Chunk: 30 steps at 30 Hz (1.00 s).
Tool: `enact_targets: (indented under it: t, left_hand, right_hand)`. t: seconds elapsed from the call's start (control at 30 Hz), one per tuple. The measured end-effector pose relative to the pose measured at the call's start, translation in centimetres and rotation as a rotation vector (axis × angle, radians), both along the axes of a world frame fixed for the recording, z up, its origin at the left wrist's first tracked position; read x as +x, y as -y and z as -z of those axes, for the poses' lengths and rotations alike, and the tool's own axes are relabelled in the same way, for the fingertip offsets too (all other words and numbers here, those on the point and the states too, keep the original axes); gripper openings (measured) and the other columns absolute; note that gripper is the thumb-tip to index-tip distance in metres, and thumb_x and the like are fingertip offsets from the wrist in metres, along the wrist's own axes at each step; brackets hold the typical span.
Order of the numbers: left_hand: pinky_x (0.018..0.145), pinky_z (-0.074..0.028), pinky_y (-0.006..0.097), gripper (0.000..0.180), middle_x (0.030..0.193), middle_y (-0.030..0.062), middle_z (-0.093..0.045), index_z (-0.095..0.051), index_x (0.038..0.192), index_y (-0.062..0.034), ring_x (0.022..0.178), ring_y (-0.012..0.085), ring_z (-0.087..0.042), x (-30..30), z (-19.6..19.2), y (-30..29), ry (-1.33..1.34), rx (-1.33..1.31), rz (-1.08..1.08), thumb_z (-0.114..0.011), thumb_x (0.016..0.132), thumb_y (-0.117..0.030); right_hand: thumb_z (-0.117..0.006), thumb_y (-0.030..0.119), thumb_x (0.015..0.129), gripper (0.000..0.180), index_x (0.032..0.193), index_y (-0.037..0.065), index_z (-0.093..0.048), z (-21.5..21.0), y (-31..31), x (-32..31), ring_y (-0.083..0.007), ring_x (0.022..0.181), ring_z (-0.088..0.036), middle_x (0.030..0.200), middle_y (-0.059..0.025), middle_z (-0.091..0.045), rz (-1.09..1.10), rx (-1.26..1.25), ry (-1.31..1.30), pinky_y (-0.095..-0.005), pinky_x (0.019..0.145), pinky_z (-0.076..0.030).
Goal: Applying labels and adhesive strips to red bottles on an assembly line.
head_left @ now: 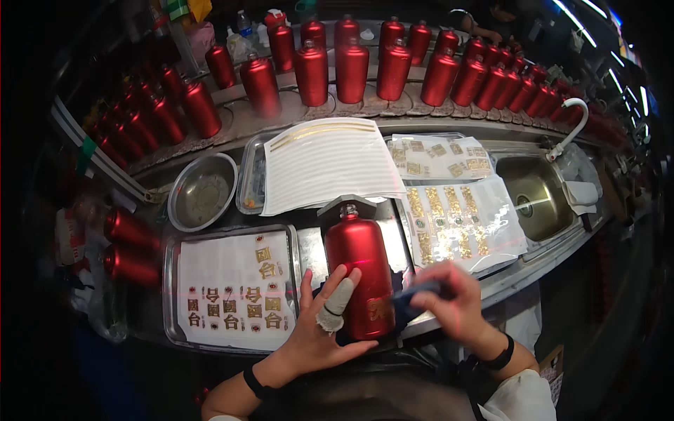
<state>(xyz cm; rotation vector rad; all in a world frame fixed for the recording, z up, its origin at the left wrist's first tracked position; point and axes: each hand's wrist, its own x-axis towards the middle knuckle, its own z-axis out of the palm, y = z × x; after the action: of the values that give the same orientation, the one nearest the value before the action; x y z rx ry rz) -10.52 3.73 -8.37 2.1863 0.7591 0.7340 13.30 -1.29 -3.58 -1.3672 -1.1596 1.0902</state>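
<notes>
A glossy red bottle point(357, 256) with a bare threaded neck lies tilted on a metal stand in front of me, a gold character decal point(380, 309) on its lower side. My left hand point(319, 326) holds it steady, thumb along its base and spread fingertips on its left side. A grey-white wrap point(338, 303) covers one finger. Blurred by motion, my right hand point(451, 302) pinches a dark blue cloth point(414, 298) against the bottle's right side, close to the decal. Part of the cloth is hidden behind the bottle.
Sheets of gold decals lie on a left tray point(168, 309) and at right point(467, 224). A lined sheet point(330, 165) sits behind, beside a metal bowl point(202, 193). A sink point(537, 200) with a white tap point(572, 126) is far right. Several red bottles point(351, 70) line the back.
</notes>
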Motion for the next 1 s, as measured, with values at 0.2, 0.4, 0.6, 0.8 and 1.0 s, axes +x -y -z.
enact_targets:
  t: [0.2,0.4,0.6,0.8,1.0]
  left_hand:
    - [0.118,-0.004,0.059,0.111,0.156,0.0231,-0.031,-0.018,0.154,-0.0008,0.146,0.0360,-0.028,-3.1,0.6,-0.4,0.105,-0.085,-0.112,-0.083,0.073,-0.040]
    - [0.119,-0.016,0.050,0.101,0.151,0.0247,-0.037,-0.026,0.151,0.0027,0.140,0.0399,-0.036,-5.7,0.4,-0.7,0.123,-0.155,-0.285,-0.080,0.072,-0.028]
    - [0.114,-0.031,0.039,0.095,0.149,0.0231,-0.038,-0.024,0.151,0.0069,0.134,0.0303,-0.044,-8.8,-0.5,-0.8,0.175,-0.332,-0.399,-0.073,0.073,-0.016]
    - [0.113,-0.032,0.040,0.086,0.147,0.0230,-0.043,-0.031,0.148,0.0073,0.135,0.0320,-0.044,-9.6,0.5,-3.2,0.191,-0.269,-0.410,-0.074,0.078,-0.018]
    - [0.110,-0.036,0.039,0.081,0.143,0.0217,-0.048,-0.034,0.148,0.0053,0.130,0.0319,-0.049,-9.2,0.5,-5.1,0.079,-0.102,-0.360,-0.074,0.080,-0.016]
  right_hand:
    - [-0.067,0.024,0.087,0.024,0.082,0.000,-0.067,5.1,-15.4,9.4,-0.0087,0.067,-0.056,0.076,-0.0026,-0.065,0.252,-0.088,0.010,-0.0262,0.061,-0.045]
    - [-0.074,0.045,0.077,0.045,0.084,0.000,-0.072,8.2,-28.9,8.8,-0.0367,0.082,-0.070,0.083,-0.0211,-0.072,0.245,-0.144,0.790,-0.0430,0.076,-0.053]
    - [-0.084,0.036,0.066,0.045,0.089,0.001,-0.069,10.4,-33.2,7.7,-0.0282,0.086,-0.070,0.091,-0.0163,-0.072,0.248,-0.311,0.784,-0.0380,0.078,-0.053]
    - [-0.087,0.021,0.062,0.034,0.080,-0.002,-0.070,12.6,-34.9,10.8,-0.0213,0.069,-0.066,0.077,-0.0117,-0.070,0.221,-0.335,0.442,-0.0342,0.066,-0.052]
    - [-0.066,0.019,0.076,0.014,0.080,0.007,-0.071,8.9,-31.4,5.8,-0.0366,0.080,-0.068,0.083,-0.0175,-0.070,0.352,-0.145,1.032,-0.0433,0.070,-0.053]
